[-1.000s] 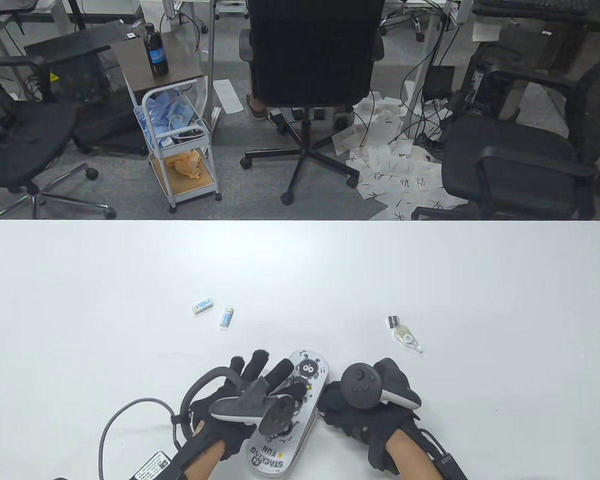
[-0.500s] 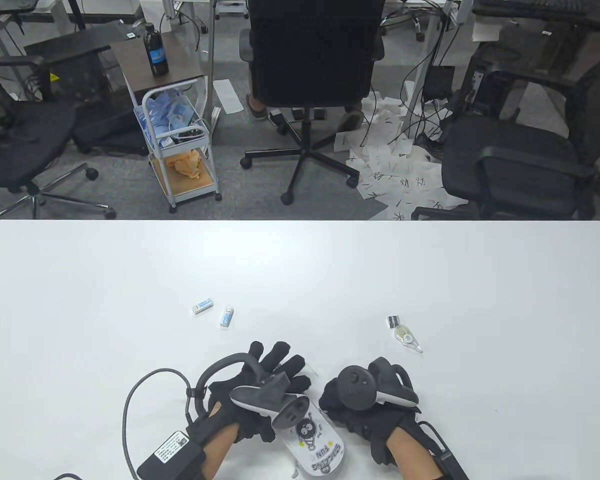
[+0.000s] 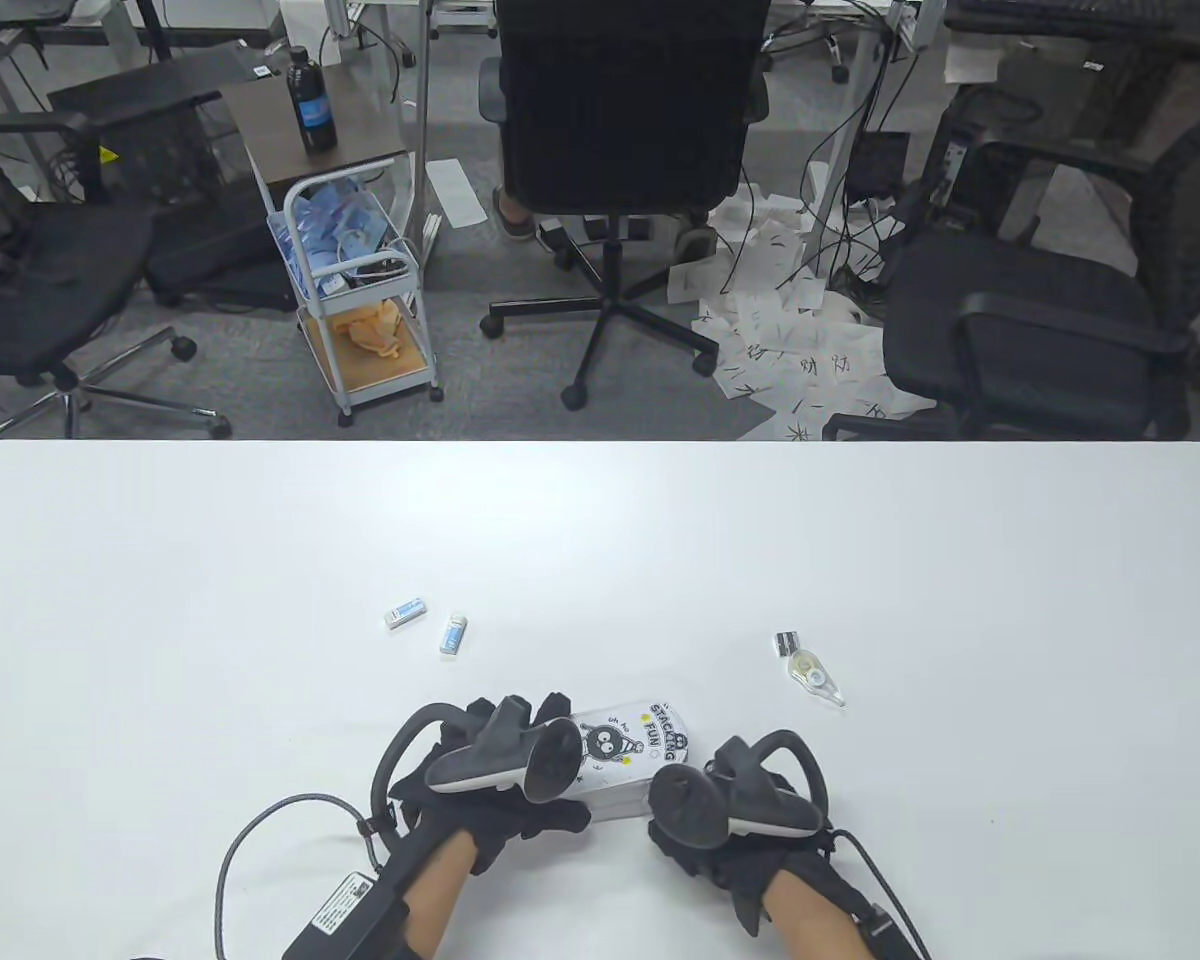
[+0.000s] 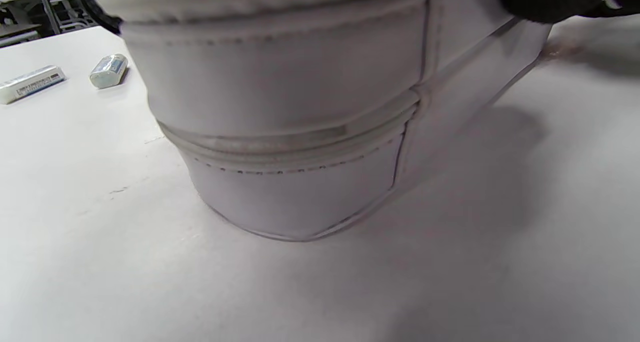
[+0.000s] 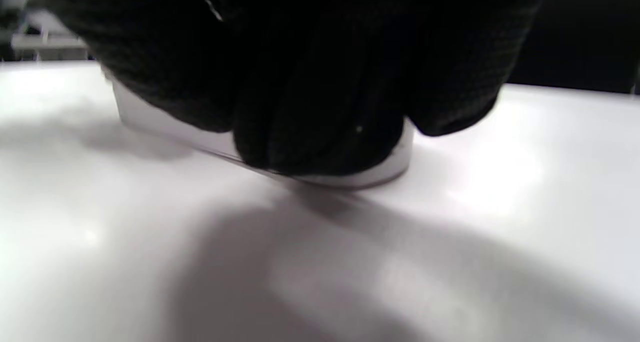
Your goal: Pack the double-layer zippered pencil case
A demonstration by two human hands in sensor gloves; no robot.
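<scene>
White table (image 3: 600, 540): case (image 3: 625, 755), erasers (image 3: 405, 611), tape (image 3: 817, 677)

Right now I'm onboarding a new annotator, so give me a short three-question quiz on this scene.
1. True or false: the pencil case lies between the left hand and the right hand.
2. How many small blue-and-white erasers, and, lie beyond the left hand?
3. The correction tape lies: A) in the case, B) on the table beyond the right hand, C) in the left hand's grip.

Key: 1 true; 2 two; 3 B.
</scene>
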